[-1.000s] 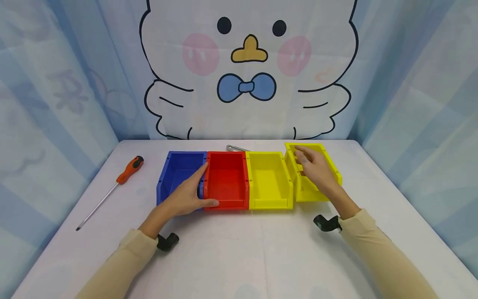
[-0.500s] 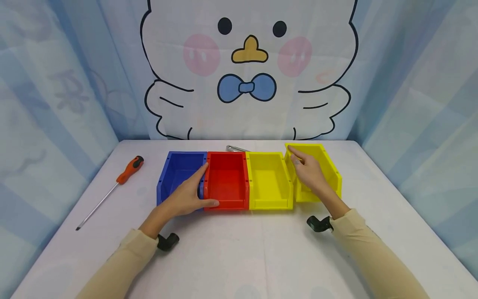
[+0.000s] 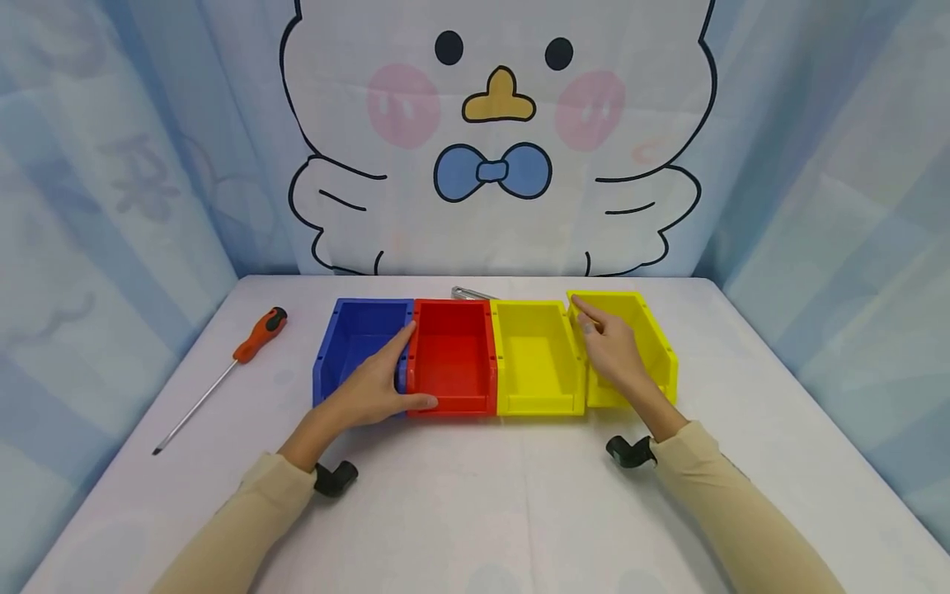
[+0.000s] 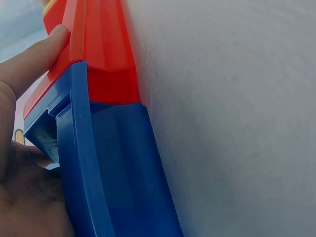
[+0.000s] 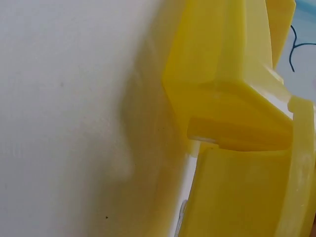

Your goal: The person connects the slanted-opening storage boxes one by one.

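Four-sided open bins stand side by side in the head view: blue [image 3: 364,318], red [image 3: 453,351], yellow [image 3: 536,351] and a second yellow one [image 3: 656,363] at the right end. My left hand [image 3: 367,392] holds the wall where blue meets red. Its thumb lies on the red bin's front, and some fingers are hidden inside the blue bin. My right hand [image 3: 614,351] grips the left wall of the right-hand yellow bin, index finger stretched along the rim. That bin sits slightly askew against its neighbour; a narrow gap shows between them in the right wrist view.
An orange-handled flathead screwdriver [image 3: 260,334] lies at the table's left. Behind the red and yellow bins, a silver metal tool [image 3: 469,293] is partly hidden. A printed curtain [image 3: 490,231] hangs along the table's back edge.
My right hand has moved left onto the wall of the right-hand yellow bin. That bin has shifted slightly toward me. My left hand stays in place.
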The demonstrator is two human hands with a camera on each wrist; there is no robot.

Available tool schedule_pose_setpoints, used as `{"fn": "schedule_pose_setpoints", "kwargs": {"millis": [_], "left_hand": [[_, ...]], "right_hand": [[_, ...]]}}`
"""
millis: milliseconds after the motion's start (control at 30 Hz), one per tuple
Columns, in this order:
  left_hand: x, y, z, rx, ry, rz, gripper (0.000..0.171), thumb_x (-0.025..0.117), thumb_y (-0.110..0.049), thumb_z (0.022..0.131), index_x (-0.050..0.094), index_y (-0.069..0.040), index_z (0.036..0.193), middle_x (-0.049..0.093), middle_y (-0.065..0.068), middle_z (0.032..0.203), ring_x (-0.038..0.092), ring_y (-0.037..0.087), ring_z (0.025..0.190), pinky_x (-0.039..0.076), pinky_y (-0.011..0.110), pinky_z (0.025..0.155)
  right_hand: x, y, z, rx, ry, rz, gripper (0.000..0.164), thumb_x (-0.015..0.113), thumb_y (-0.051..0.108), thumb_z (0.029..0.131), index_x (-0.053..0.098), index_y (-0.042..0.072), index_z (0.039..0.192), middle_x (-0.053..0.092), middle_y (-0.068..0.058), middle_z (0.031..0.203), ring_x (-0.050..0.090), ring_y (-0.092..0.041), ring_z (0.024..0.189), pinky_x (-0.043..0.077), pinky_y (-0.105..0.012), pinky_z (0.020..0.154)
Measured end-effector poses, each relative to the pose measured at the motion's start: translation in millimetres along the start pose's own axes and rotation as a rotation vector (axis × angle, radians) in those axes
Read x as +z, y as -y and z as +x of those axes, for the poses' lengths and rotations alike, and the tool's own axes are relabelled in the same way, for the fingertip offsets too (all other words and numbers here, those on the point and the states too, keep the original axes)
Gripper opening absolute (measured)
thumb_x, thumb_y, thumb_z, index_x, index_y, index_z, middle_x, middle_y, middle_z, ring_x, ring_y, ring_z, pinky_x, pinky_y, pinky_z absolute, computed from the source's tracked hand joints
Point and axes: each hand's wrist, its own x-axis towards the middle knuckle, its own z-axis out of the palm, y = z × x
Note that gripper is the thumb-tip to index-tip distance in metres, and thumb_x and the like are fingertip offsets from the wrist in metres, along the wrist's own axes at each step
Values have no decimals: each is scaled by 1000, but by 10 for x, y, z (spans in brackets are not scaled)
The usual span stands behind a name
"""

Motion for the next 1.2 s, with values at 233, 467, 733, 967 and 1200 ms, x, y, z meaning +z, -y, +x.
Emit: {"fn": "schedule_pose_setpoints", "kwargs": {"millis": [233,467,733,967,1200], "left_hand": [[3,9,-3,0,-4,8,120,83,-49,87,5,-17,172,21,16,178,29,45,161,47,66,117],[7,2,4,5,-3,3,120,83,-48,87,5,-16,172,21,16,178,28,45,162,47,65,117],[9,3,-5,0,-6,4,120,84,-49,87,6,-15,172,21,17,178,29,45,161,49,65,116],[15,2,4,9,-8,8,120,84,-48,87,6,-14,172,22,18,177,30,46,161,49,65,115],[11,1,0,15,-10,13,120,83,-49,88,7,-13,172,23,19,177,30,47,160,49,65,114]], "right_hand": [[18,-18,27,-3,-13,0,48,38,34,116,41,26,163,62,-20,147,42,-21,71,40,-27,67],[20,-25,32,7,-24,-1,47,39,32,116,42,27,163,60,-15,153,43,-22,69,40,-27,66],[30,-18,19,6,-31,8,46,40,31,116,44,27,162,56,-14,159,46,-24,76,40,-27,68],[29,-16,11,11,-39,6,46,40,32,116,44,28,162,65,-21,140,41,-19,67,39,-26,64],[34,-15,10,0,-45,16,46,41,30,116,45,27,161,49,-8,166,47,-25,80,41,-30,71]]}}
